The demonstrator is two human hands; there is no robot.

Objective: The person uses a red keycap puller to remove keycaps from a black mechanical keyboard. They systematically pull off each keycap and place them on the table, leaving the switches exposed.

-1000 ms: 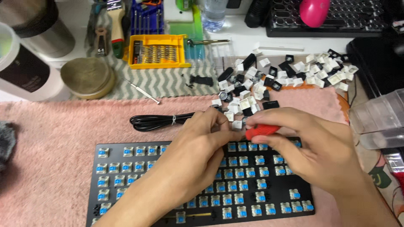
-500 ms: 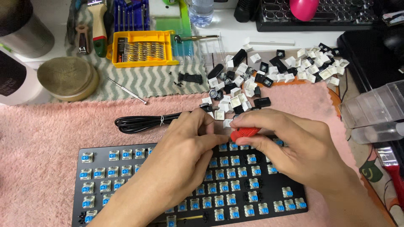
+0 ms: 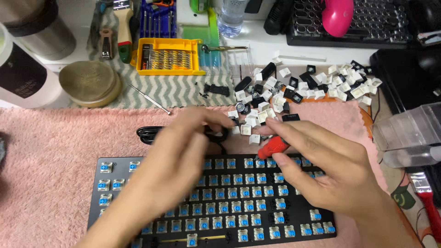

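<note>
My right hand gripped red-handled tool at frame centre, fingers closed round it, tip just above keyboard top row. My left hand blurred over keyboard's left-centre — fingers reached toward keycap pile edge; holding anything, could not tell. Keyboard lay lower centre on pink towel — black cable above it.

2 bare forearms, no sleeves, no gloves
</note>
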